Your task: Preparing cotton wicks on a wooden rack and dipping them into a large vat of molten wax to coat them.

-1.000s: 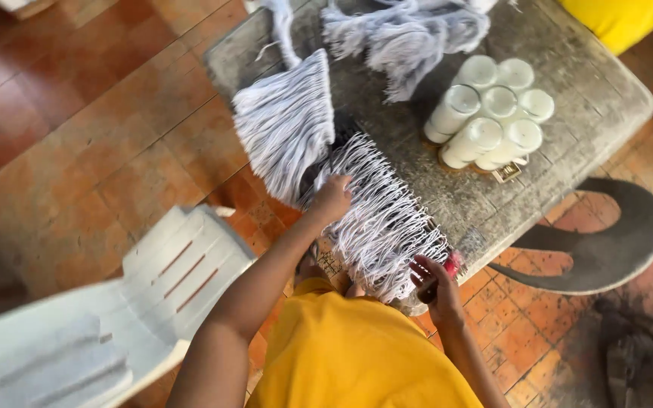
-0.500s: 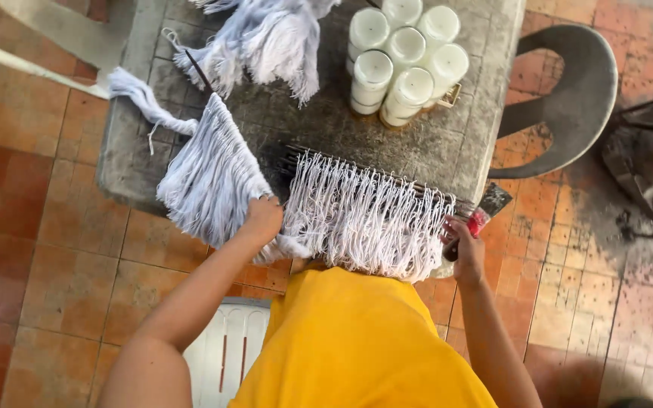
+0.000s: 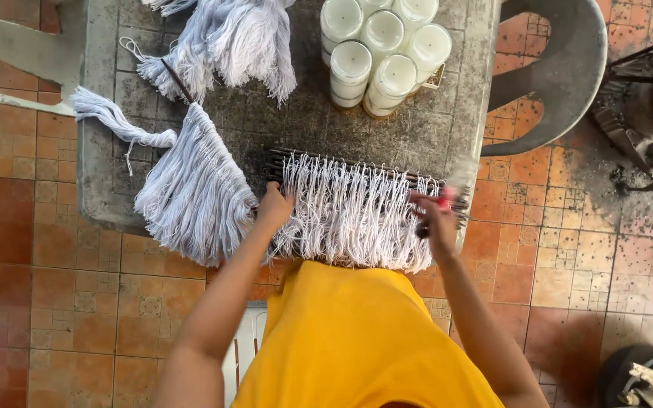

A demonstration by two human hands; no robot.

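A: Report the left hand.

B: My left hand (image 3: 275, 205) presses on the left end of the strings (image 3: 353, 215); its fingers are curled onto the strands, gripping them; the strings hang in a row off a rack (image 3: 281, 157) at the near edge of the table (image 3: 447, 128).

A: Report the right hand.

B: My right hand (image 3: 436, 219) is clenched on a red tool (image 3: 444, 201) at the right end of the strings; the tool is blurred.

A: Surroundings?

B: A loose bundle (image 3: 194, 193) lies just left of my left hand; white candles (image 3: 379, 45) stand at the far side.
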